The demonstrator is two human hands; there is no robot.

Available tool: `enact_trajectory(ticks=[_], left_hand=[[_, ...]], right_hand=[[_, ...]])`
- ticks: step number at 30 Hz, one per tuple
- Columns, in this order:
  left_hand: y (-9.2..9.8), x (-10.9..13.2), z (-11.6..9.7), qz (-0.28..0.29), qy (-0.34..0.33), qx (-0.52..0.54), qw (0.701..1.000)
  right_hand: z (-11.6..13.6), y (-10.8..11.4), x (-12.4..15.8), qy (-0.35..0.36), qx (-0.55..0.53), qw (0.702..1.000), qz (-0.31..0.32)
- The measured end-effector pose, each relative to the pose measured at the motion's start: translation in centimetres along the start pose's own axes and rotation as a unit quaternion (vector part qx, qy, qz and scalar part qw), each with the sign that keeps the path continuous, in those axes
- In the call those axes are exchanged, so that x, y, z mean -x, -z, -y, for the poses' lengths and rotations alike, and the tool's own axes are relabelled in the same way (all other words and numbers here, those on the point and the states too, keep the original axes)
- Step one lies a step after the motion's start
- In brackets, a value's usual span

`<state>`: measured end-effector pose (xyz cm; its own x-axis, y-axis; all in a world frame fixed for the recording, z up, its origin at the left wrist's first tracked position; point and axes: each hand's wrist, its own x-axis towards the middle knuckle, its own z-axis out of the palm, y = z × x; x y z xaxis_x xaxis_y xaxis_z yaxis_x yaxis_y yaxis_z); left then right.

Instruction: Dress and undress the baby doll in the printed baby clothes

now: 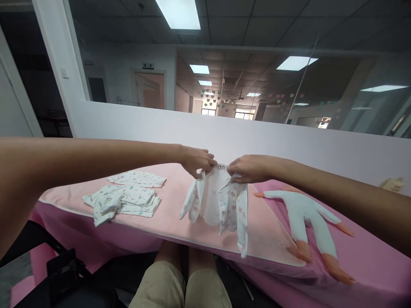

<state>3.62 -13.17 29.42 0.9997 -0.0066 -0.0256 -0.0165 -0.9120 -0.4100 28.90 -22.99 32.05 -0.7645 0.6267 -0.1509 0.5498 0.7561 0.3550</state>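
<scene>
Head view: I see left hand [197,161] and right hand [248,169] each pinching the top [210,201] at its collar; it lies on the table [170,216], pile [125,201] at nine o'clock, doll [305,211] at three.

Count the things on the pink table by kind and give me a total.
Baby garment, pinched at its top by the left hand and the right hand: 1
Heaps of folded printed baby clothes: 2
Flat doll in a white suit: 1
Small yellowish thing at the far right, too blurred to name: 1
Total: 5
</scene>
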Motion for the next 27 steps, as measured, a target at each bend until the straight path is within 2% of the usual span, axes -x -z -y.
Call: enact_trajectory(ticks=[5, 11, 14, 16, 20, 23, 27], left_hand=[[-1.5, 0.9, -0.3, -0.002, -0.005, -0.058, 0.998], [-3.2, 1.3, -1.1, -0.044, 0.049, -0.006, 0.998], [-3.6, 1.4, -1.2, -0.051, 0.074, -0.038, 0.995], [-3.8, 1.4, -1.1, -0.046, 0.069, -0.062, 0.995], [-3.9, 1.5, -0.5, -0.074, 0.02, -0.057, 0.995], [-3.4, 1.4, 0.0, -0.113, 0.01, -0.046, 0.993], [-1.7, 1.6, 0.3, -0.072, 0.065, 0.0, 0.995]], right_hand=[[1.0, -0.2, -0.6, 0.016, 0.005, 1.0, 0.016], [1.9, -0.5, -1.8, 0.029, 0.021, 0.999, 0.025], [1.9, -0.8, -2.1, 0.048, 0.044, 0.998, 0.006], [1.6, -1.1, -2.3, 0.075, 0.07, 0.994, -0.03], [1.0, -1.6, -2.7, 0.096, 0.113, 0.984, -0.102], [0.7, -1.8, -2.8, 0.067, 0.09, 0.989, -0.095], [0.5, -1.7, -2.5, 0.002, -0.022, 0.996, -0.086]])
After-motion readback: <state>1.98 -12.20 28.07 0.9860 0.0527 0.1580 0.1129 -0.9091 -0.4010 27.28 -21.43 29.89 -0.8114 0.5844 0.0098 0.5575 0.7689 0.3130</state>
